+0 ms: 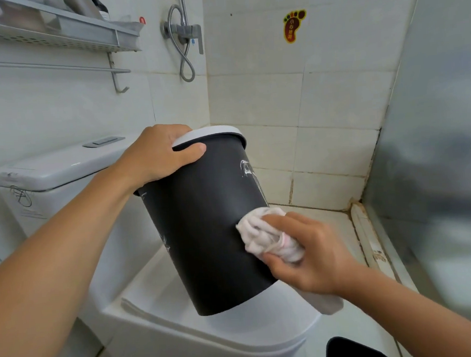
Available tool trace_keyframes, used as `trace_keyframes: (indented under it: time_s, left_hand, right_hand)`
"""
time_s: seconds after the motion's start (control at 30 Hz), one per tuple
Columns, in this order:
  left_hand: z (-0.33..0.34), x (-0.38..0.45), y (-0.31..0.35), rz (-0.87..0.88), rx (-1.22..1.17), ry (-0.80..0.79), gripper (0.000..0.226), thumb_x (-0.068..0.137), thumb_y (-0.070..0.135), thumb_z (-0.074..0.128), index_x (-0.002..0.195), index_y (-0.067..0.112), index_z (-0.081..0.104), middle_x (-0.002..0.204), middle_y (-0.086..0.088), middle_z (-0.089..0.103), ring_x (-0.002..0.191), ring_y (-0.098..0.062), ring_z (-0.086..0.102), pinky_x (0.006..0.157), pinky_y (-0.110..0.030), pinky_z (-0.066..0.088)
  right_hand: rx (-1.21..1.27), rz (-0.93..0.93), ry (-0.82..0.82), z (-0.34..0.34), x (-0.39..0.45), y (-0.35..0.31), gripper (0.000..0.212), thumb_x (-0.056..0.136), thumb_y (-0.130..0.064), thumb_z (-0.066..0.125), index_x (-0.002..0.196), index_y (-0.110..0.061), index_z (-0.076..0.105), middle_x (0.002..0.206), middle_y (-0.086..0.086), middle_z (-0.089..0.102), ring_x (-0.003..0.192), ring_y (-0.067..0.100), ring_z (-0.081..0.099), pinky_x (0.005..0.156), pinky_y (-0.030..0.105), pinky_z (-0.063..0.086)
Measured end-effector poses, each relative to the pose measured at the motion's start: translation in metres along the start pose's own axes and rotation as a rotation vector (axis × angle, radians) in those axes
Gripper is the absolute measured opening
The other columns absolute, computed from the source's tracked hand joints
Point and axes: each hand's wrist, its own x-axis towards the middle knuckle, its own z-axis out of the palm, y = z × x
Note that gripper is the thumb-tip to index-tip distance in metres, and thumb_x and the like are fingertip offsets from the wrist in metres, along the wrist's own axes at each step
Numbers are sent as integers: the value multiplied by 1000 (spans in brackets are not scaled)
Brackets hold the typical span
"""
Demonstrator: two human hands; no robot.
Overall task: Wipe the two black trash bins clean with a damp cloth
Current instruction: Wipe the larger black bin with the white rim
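A black round trash bin (203,219) with a white rim hangs tilted over the closed toilet lid (239,334). My left hand (157,156) grips its white rim at the top, thumb across the front. My right hand (306,254) holds a bunched white cloth (266,234) and presses it against the bin's lower right side. White smears show on the bin's upper right wall and left edge. A second black object (352,351), only partly in view at the bottom edge, stands on the floor; I cannot tell whether it is the other bin.
The white toilet tank (50,174) is behind my left arm. A metal shelf (51,32) and towel rail are on the left wall, a shower valve with hose (185,34) at the corner. A frosted glass panel (435,136) closes the right side.
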Motion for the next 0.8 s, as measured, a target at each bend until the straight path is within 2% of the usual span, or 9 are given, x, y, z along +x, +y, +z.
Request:
trace_keyframes:
  time_s: [0.07, 0.17, 0.27, 0.33, 0.4, 0.57, 0.63, 0.8]
  left_hand:
    - [1, 1, 3, 10, 23, -10, 22, 98, 44, 67, 84, 28, 68, 80, 8, 67, 81, -16, 63, 74, -34, 48]
    - [3, 3, 7, -1, 60, -13, 23, 98, 47, 64, 84, 28, 66, 83, 8, 66, 84, -18, 63, 75, -36, 48]
    - [2, 4, 5, -7, 83, -12, 26, 99, 49, 62, 85, 28, 65, 84, 6, 67, 87, -21, 64, 77, -39, 50]
    - [1, 4, 5, -10, 92, -17, 26, 99, 50, 62, 86, 27, 66, 85, 5, 67, 87, -21, 64, 79, -40, 52]
    - [2, 3, 6, -7, 87, -21, 24, 98, 49, 62, 87, 28, 66, 86, 6, 67, 88, -20, 64, 79, -40, 52]
    - [1, 2, 5, -24, 85, -12, 24, 98, 48, 62, 85, 28, 65, 85, 8, 66, 87, -17, 63, 77, -38, 50]
    - [2, 3, 8, -50, 118, -10, 28, 98, 51, 60, 84, 27, 64, 85, 5, 66, 86, -17, 62, 76, -38, 49]
    - [4, 4, 9, -68, 134, -9, 33, 97, 53, 60, 76, 27, 60, 80, 4, 65, 82, -19, 62, 70, -37, 48]
  right_hand:
    - [-10, 16, 3, -3, -1, 8, 48, 80, -48, 74, 126, -39, 65, 93, -16, 64, 74, 11, 63, 61, 38, 54]
    - [-16, 165, 134, -1, 7, 19, 40, 81, -51, 69, 119, -38, 67, 93, -18, 66, 77, 9, 63, 64, 38, 55]
    - [-26, 71, 66, 2, -2, 5, 41, 83, -51, 71, 121, -38, 66, 93, -17, 63, 73, 12, 61, 60, 39, 53]
    - [-46, -27, -20, 0, -11, -6, 46, 82, -51, 74, 126, -38, 65, 93, -18, 61, 71, 11, 59, 56, 34, 52]
    - [-61, -27, -54, -1, -11, -3, 48, 82, -53, 74, 128, -40, 64, 94, -18, 62, 72, 11, 60, 57, 34, 53]
    - [8, 298, 147, 6, 11, 16, 35, 82, -56, 67, 113, -40, 66, 85, -15, 68, 76, 9, 64, 65, 39, 55]
    - [-7, 358, 170, 7, 16, 13, 35, 83, -57, 66, 114, -41, 65, 85, -15, 68, 75, 9, 64, 65, 39, 55]
    - [-32, 105, 39, 1, 6, -10, 40, 79, -54, 69, 117, -40, 64, 91, -16, 63, 74, 11, 61, 60, 33, 52]
